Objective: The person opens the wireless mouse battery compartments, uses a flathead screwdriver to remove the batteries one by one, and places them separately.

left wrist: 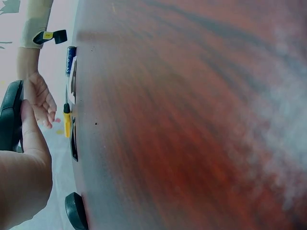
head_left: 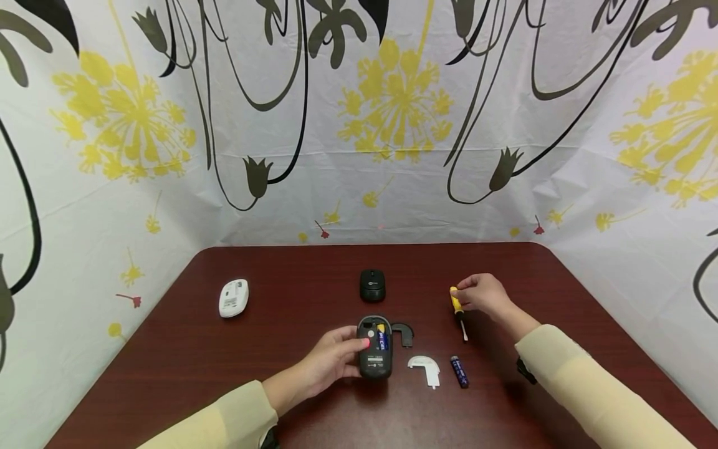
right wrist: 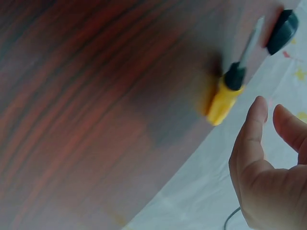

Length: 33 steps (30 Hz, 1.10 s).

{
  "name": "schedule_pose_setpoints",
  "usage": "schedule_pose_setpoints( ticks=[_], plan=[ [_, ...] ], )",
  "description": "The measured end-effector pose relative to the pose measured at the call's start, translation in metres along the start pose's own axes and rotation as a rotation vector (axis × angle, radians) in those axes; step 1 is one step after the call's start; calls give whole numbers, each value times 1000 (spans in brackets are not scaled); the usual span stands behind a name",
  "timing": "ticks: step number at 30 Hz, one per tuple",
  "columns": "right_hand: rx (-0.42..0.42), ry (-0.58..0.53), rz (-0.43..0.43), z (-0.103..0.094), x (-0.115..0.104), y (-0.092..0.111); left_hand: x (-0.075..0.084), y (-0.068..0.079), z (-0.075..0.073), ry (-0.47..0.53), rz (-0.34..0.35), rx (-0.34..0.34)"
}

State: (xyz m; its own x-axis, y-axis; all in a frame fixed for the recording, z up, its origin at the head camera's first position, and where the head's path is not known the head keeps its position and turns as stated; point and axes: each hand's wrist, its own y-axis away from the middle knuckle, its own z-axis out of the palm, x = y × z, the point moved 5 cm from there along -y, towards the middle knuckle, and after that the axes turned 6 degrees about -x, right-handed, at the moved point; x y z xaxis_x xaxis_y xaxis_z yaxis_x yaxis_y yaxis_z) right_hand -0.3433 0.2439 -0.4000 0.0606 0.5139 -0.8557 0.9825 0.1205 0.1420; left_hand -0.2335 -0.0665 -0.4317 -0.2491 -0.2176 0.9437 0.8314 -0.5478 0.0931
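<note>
My left hand (head_left: 331,360) grips a dark computer mouse (head_left: 374,363), underside facing me, its thumb on the near face. One blue-and-yellow battery (head_left: 382,337) sits in the mouse's uncovered compartment. My right hand (head_left: 483,294) is beside the yellow handle of a screwdriver (head_left: 455,302), which lies on the table with its tip toward me. In the right wrist view, the hand (right wrist: 268,177) has thumb and fingers parted, with the screwdriver (right wrist: 223,103) outside them. The left wrist view has the mouse (left wrist: 10,120) up against the left thumb.
Just right of the held mouse lies a dark curved battery cover (head_left: 406,337). A white cover (head_left: 429,369) and a loose blue battery (head_left: 459,372) are nearer me. Farther back, a black mouse (head_left: 373,285) stands mid-table (head_left: 303,274), and a white mouse (head_left: 233,298) lies at the left.
</note>
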Motion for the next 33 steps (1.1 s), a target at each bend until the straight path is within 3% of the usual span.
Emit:
schedule_pose_setpoints(
  ticks=[11,21,33],
  plan=[
    [72,89,26,-14,21,-8,-1,-1,1,-16,0,-3],
    [41,148,67,-10,30,-17,0,0,1,-15,0,3],
    [18,193,55,-7,25,-25,-2,-2,-1,-21,0,8]
  ],
)
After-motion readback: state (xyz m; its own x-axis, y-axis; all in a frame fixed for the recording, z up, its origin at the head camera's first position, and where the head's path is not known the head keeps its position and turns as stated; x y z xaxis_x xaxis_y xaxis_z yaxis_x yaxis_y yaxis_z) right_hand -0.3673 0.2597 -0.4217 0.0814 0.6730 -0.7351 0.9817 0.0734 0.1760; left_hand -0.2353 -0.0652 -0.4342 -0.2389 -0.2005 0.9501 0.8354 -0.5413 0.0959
